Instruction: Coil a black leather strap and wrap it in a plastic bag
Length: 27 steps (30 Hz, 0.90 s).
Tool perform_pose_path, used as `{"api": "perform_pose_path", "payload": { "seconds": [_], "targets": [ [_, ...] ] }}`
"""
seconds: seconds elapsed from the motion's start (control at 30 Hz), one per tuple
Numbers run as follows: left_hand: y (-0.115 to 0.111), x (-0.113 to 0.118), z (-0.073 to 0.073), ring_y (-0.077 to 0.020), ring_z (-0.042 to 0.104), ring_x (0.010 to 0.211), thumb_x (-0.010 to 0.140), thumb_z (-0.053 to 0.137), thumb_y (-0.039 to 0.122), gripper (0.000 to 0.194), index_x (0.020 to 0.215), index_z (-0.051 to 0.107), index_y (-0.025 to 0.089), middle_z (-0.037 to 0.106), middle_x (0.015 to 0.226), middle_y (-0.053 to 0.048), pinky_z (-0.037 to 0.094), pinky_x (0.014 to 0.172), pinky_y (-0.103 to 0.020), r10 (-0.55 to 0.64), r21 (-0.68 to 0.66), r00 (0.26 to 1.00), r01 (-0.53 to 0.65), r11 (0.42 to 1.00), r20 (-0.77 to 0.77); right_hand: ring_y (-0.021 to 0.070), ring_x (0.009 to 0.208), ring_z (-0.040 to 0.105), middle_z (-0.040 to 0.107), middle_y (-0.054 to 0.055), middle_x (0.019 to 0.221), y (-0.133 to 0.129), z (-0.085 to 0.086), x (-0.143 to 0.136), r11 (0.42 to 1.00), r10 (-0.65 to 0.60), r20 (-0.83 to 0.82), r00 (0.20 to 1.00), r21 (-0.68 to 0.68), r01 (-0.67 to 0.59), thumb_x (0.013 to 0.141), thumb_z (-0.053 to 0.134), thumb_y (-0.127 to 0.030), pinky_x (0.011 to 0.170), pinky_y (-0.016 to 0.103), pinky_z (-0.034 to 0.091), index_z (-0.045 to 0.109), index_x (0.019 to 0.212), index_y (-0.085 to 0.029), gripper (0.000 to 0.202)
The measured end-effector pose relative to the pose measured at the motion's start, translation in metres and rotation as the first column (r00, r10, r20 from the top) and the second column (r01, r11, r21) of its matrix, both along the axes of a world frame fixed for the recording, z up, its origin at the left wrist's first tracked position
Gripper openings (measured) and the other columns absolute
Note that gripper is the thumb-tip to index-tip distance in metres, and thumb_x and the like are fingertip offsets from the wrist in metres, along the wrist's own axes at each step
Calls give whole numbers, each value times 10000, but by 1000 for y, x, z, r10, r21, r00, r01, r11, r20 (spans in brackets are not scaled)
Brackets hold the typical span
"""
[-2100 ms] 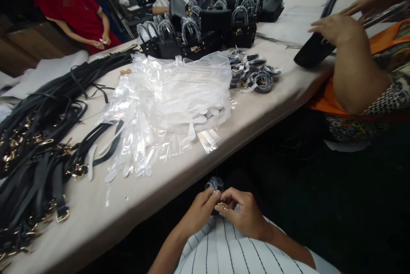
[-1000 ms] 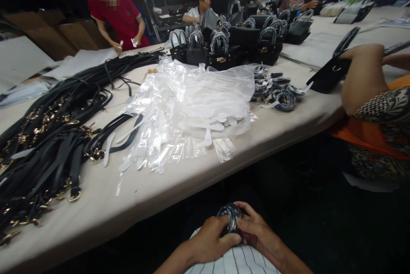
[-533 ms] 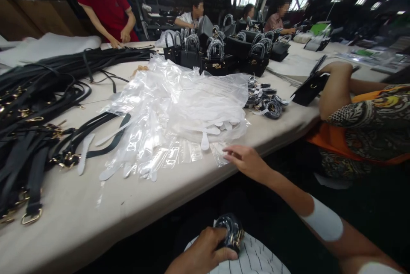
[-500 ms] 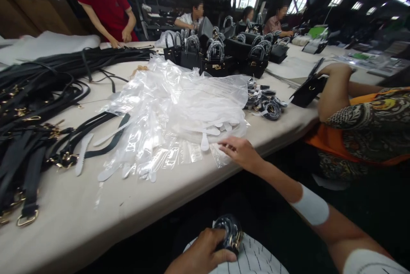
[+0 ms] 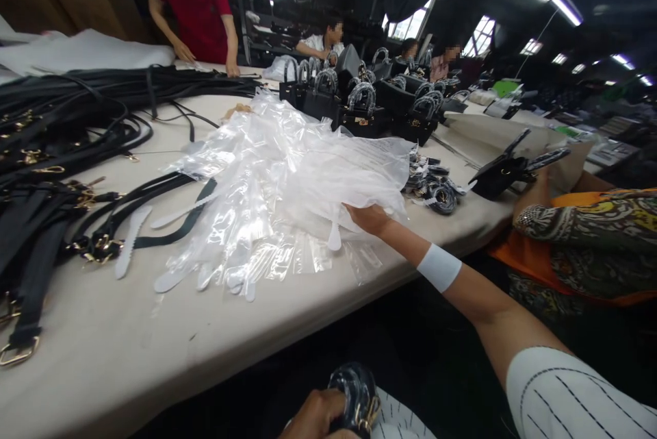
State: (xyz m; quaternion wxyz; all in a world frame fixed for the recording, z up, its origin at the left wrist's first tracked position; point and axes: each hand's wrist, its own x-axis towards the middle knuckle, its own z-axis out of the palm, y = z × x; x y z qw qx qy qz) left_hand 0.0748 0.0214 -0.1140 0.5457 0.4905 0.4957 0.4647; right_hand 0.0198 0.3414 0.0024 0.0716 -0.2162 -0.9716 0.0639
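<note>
Low over my lap, my left hand [image 5: 321,415] is closed round a coiled black strap [image 5: 354,387] wrapped in clear film, with gold-coloured clasps hanging from it. My right hand [image 5: 368,218] reaches over the table to the front edge of a clear plastic bag [image 5: 359,158]. Its fingers are partly covered by the plastic, so their grip does not show. Just left of those fingers a white notched strip [image 5: 335,237] sticks out of the bag. Many flat clear bags [image 5: 241,206] are spread beneath and to the left.
Black straps with gold buckles [image 5: 31,220] cover the table's left side. Black handbags [image 5: 364,120] stand at the back, and wrapped strap coils [image 5: 441,196] lie to the right. A co-worker at the right edge handles a black bag [image 5: 495,175]. Another person [image 5: 195,7] stands far left.
My right hand has moved from beside the loose flat bags up to the opening of the big plastic bag. My left hand keeps the coiled strap, now lower in view.
</note>
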Motion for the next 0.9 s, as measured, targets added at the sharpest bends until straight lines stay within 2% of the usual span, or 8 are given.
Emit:
{"api": "perform_pose_path", "payload": {
  "seconds": [0.1, 0.2, 0.27, 0.37, 0.5, 0.67, 0.77, 0.9],
  "targets": [
    [-1, 5, -7, -236, 610, 857, 777, 618, 677, 571, 984, 718, 155, 667, 916, -72, 448, 770, -270, 13, -9, 999, -13, 1000, -37, 262, 1016, 651, 696, 176, 1060, -4, 15, 12, 999, -50, -138, 989, -2, 50, 1004, 388, -313, 916, 361, 460, 617, 1138, -101, 339],
    [-2, 14, -20, -228, 594, 878, 829, 583, 638, 556, 1113, 663, 166, 662, 962, -72, 430, 773, -275, 86, -51, 993, -90, 995, -75, 158, 719, 657, 707, 102, 895, -9, 23, 32, 934, -128, -372, 919, -358, -14, 981, 433, -389, 712, 278, 504, 577, 1101, -125, 324],
    [-3, 19, -24, -214, 568, 850, 861, 522, 645, 560, 1111, 639, 157, 651, 929, -65, 424, 758, -282, 155, -77, 987, -159, 984, -51, 114, 580, 602, 685, 52, 784, -16, 26, 49, 687, -254, -469, 846, -703, -184, 867, 625, -435, 573, 228, 467, 571, 1033, -123, 358],
    [-2, 21, -16, -185, 524, 761, 900, 447, 633, 537, 970, 659, 144, 634, 839, -52, 407, 706, -283, 271, -120, 962, -267, 956, 19, 103, 649, 612, 679, 45, 808, -36, 27, 84, 307, -348, -445, 825, -886, -348, 714, 792, -439, 606, 213, 464, 638, 966, -113, 439],
    [0, 12, 11, -195, 546, 828, 947, 434, 533, 467, 940, 705, 152, 673, 923, -72, 409, 769, -290, 416, -185, 908, -400, 898, 54, 122, 721, 611, 671, 75, 802, -78, 8, 141, 93, -390, -407, 826, -910, -404, 886, 561, -578, 688, 250, 469, 739, 861, -112, 499],
    [3, 1, 31, -244, 612, 973, 937, 495, 489, 431, 1035, 713, 130, 710, 1044, -118, 435, 893, -327, 502, -226, 863, -478, 849, 61, 102, 655, 534, 592, 10, 661, -128, -52, 199, 103, -544, -248, 802, -968, -230, 867, 637, -467, 694, 256, 455, 748, 940, -140, 353],
    [8, 6, 33, -233, 638, 927, 918, 546, 464, 387, 1007, 727, 134, 732, 993, -102, 453, 869, -317, 477, -226, 877, -477, 850, -55, 97, 698, 556, 673, 32, 925, -151, -87, 224, 118, -603, -162, 782, -987, -113, 804, 707, -346, 704, 258, 488, 613, 1266, -178, 501],
    [15, 22, 31, -222, 655, 874, 885, 617, 420, 329, 1037, 724, 148, 738, 964, -81, 483, 790, -303, 421, -262, 901, -433, 862, -106, 80, 689, 571, 497, 75, 1416, -163, -118, 253, 287, -638, -117, 761, -953, 94, 846, 598, -261, 804, 328, 560, 265, 1520, -313, 754]
  ]
}}
